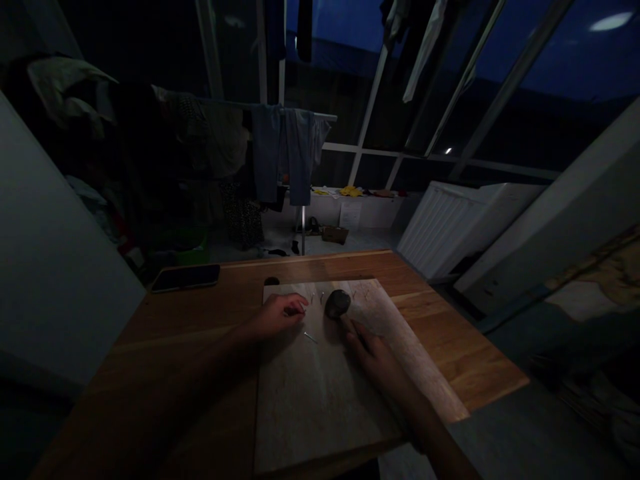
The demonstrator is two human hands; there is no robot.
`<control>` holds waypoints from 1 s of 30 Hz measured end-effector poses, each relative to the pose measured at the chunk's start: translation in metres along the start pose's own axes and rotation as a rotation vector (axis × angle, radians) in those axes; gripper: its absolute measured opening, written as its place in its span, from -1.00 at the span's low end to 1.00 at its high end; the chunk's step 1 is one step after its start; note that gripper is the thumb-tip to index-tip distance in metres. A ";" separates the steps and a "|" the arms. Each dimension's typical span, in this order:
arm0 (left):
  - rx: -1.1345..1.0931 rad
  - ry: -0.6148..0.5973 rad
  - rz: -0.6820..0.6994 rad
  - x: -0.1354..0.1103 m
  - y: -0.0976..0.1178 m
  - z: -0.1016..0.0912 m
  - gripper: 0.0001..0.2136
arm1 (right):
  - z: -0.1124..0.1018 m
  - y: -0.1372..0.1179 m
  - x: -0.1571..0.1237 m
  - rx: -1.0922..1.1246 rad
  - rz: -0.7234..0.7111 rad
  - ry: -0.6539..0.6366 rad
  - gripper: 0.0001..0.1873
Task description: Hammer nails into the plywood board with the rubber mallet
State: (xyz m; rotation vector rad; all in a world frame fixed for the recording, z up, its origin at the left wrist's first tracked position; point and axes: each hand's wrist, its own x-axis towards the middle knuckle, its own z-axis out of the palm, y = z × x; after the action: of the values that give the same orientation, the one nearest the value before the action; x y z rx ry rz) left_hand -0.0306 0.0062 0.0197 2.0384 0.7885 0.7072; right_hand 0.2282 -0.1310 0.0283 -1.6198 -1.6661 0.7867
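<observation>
My right hand [373, 357] is closed around the handle of a mallet [339, 303] whose dark, rounded head is over the wooden board [320, 413]. At the board's far left, my left hand [280, 315] has its fingertips pinched together on what looks like a small nail, mostly hidden by the fingers. Just beyond them, two thin nails [323, 296] stand upright in the board. More thin nails [367, 293] show faintly to the right of the mallet head. One loose nail [311, 337] lies flat between my hands.
The board rests on a wooden table [210, 320]. A phone [186, 277] lies at its far left corner, and a small dark round thing [271, 281] sits behind the board. Beyond stands a rack with hanging clothes [290, 150]. A white ribbed unit [445, 223] is at right. The room is dim.
</observation>
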 end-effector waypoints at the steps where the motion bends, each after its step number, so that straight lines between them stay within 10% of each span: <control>1: -0.018 0.020 -0.010 0.002 -0.003 0.000 -0.76 | 0.000 0.000 0.000 -0.003 0.005 -0.003 -0.41; 14: -0.101 0.352 0.002 0.043 -0.028 0.013 -0.86 | -0.001 -0.003 0.001 -0.002 -0.012 -0.014 -0.37; 30: 0.028 0.266 0.010 0.035 -0.023 0.015 -0.89 | -0.004 -0.005 0.002 0.004 -0.018 -0.054 -0.39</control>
State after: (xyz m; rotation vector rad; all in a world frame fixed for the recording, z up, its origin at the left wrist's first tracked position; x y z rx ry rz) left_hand -0.0034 0.0358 0.0001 1.9987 0.9438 0.9924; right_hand 0.2285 -0.1292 0.0343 -1.5911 -1.7135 0.8313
